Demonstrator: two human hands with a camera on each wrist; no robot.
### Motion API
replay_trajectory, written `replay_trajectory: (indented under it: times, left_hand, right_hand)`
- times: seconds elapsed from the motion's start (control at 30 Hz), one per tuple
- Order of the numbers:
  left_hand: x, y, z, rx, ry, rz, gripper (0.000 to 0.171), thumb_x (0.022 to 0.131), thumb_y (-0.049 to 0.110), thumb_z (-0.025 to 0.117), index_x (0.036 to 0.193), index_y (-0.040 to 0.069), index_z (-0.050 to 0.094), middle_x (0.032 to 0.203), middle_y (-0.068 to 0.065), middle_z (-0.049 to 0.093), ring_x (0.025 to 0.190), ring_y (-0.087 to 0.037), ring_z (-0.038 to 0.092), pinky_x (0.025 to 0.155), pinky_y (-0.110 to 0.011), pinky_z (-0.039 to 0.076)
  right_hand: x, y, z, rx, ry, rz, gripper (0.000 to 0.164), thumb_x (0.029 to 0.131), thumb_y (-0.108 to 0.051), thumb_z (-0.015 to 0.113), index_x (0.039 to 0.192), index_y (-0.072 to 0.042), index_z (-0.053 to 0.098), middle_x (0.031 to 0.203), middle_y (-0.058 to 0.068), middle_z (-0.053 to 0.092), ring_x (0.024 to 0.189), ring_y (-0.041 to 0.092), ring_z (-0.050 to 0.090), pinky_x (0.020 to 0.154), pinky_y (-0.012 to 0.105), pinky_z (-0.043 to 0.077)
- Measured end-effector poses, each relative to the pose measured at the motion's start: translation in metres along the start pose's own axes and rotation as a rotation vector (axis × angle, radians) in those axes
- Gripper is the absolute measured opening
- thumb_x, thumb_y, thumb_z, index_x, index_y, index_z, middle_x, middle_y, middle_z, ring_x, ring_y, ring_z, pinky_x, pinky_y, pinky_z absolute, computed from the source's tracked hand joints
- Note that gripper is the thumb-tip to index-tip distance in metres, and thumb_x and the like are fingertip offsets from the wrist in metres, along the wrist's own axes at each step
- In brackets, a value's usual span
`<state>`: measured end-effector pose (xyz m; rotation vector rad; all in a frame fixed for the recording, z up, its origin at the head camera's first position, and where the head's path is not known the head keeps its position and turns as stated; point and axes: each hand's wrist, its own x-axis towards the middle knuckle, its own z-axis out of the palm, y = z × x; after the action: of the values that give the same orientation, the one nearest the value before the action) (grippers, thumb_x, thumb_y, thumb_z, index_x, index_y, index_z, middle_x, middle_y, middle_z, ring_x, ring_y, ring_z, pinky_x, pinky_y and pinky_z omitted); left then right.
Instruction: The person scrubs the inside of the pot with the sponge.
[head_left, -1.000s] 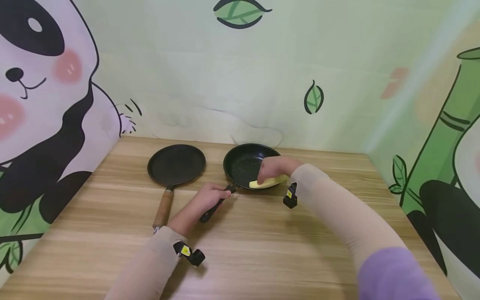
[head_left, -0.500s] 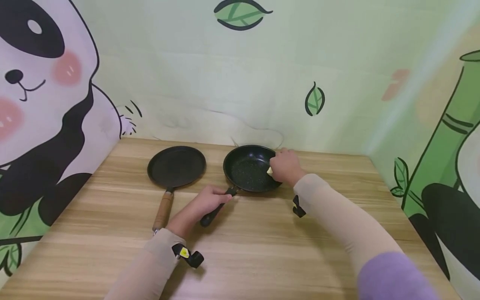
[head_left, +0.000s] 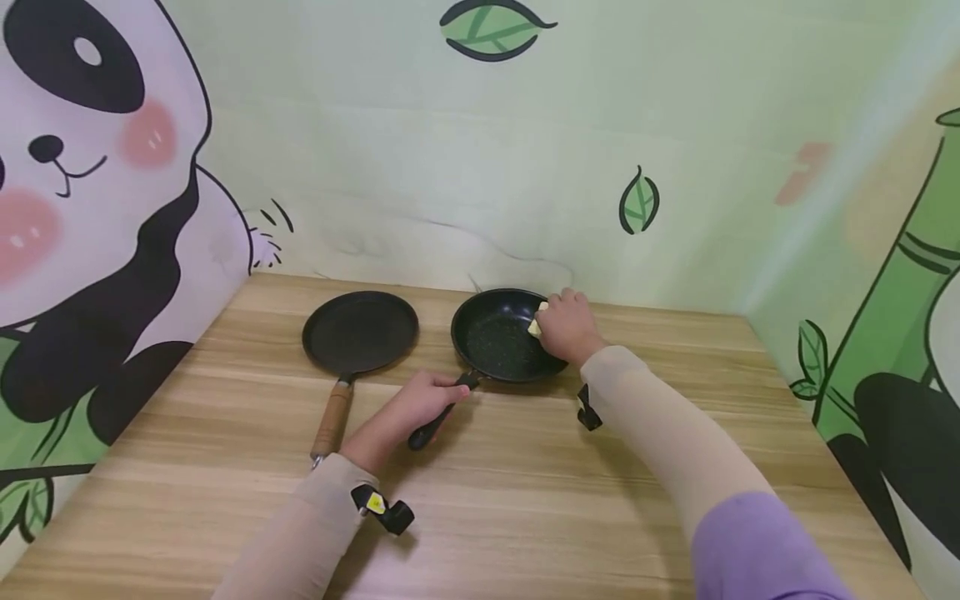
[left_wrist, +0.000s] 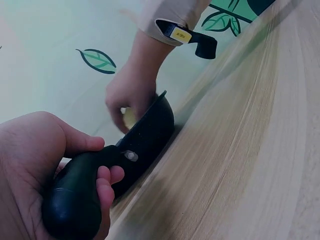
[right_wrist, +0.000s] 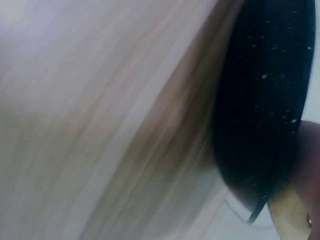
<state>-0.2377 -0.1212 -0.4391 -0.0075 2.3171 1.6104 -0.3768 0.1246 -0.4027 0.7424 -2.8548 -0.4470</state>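
A black speckled frying pan sits on the wooden table, its handle toward the front left. My left hand grips that pan's black handle, thumb along the top and fingers curled underneath. At the pan's right side, my right hand holds a pale yellow sponge against the inner wall near the rim. Most of the sponge is hidden behind the fingers in the head view. In the right wrist view the pan's outer wall fills much of the right side, with the sponge showing past the rim.
To the left lies a flat black griddle pan with a wooden handle pointing forward, close to my left forearm. A wall printed with leaves and pandas stands right behind the table's back edge.
My right hand has moved the sponge from the pan's front right part to its right side, then slightly toward the back. The left hand keeps its grip on the handle.
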Motion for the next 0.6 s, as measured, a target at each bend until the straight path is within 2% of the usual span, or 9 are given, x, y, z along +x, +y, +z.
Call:
replay_trajectory:
  times: [0.1, 0.27, 0.37, 0.47, 0.6]
  left_hand:
    - [0.0, 0.0, -0.001, 0.007, 0.006, 0.012, 0.027, 0.1, 0.024, 0.062, 0.11, 0.001, 0.071, 0.068, -0.01, 0.055, 0.04, -0.019, 0.045, 0.039, -0.03, 0.042]
    - [0.0, 0.0, -0.003, 0.002, 0.004, 0.004, 0.028, 0.099, 0.025, 0.062, 0.111, 0.002, 0.071, 0.067, -0.01, 0.054, 0.039, -0.018, 0.045, 0.038, -0.029, 0.042]
    - [-0.001, 0.0, -0.004, -0.002, 0.002, -0.014, 0.029, 0.099, 0.026, 0.063, 0.113, 0.003, 0.071, 0.067, -0.009, 0.054, 0.039, -0.019, 0.045, 0.038, -0.029, 0.042]
    - [0.0, -0.001, -0.005, -0.002, 0.0, -0.026, 0.029, 0.098, 0.027, 0.063, 0.114, 0.004, 0.072, 0.067, -0.009, 0.054, 0.04, -0.018, 0.045, 0.038, -0.029, 0.042]
    - [0.003, -0.003, -0.007, 0.009, -0.01, -0.024, 0.027, 0.098, 0.027, 0.063, 0.112, 0.005, 0.072, 0.066, -0.008, 0.054, 0.04, -0.019, 0.045, 0.039, -0.029, 0.042]
  right_hand:
    - [0.005, -0.006, -0.005, 0.036, 0.059, -0.074, 0.027, 0.094, -0.031, 0.066, 0.114, -0.016, 0.074, 0.112, 0.013, 0.063, 0.104, 0.033, 0.053, 0.093, 0.049, 0.044]
    - [0.019, -0.025, -0.009, 0.076, 0.153, -0.298, 0.04, 0.094, -0.037, 0.069, 0.13, -0.02, 0.068, 0.133, 0.011, 0.059, 0.121, 0.032, 0.052, 0.101, 0.049, 0.043]
    - [0.028, -0.035, -0.005, 0.066, 0.214, -0.397, 0.044, 0.094, -0.04, 0.07, 0.134, -0.022, 0.066, 0.139, 0.011, 0.056, 0.126, 0.032, 0.051, 0.101, 0.05, 0.044]
    - [0.036, -0.041, 0.0, 0.056, 0.253, -0.44, 0.044, 0.094, -0.041, 0.072, 0.134, -0.025, 0.065, 0.141, 0.011, 0.054, 0.126, 0.032, 0.052, 0.099, 0.05, 0.046]
    - [0.044, -0.041, 0.008, 0.025, 0.252, -0.445, 0.044, 0.093, -0.041, 0.072, 0.135, -0.028, 0.065, 0.145, 0.01, 0.051, 0.126, 0.032, 0.052, 0.098, 0.05, 0.048]
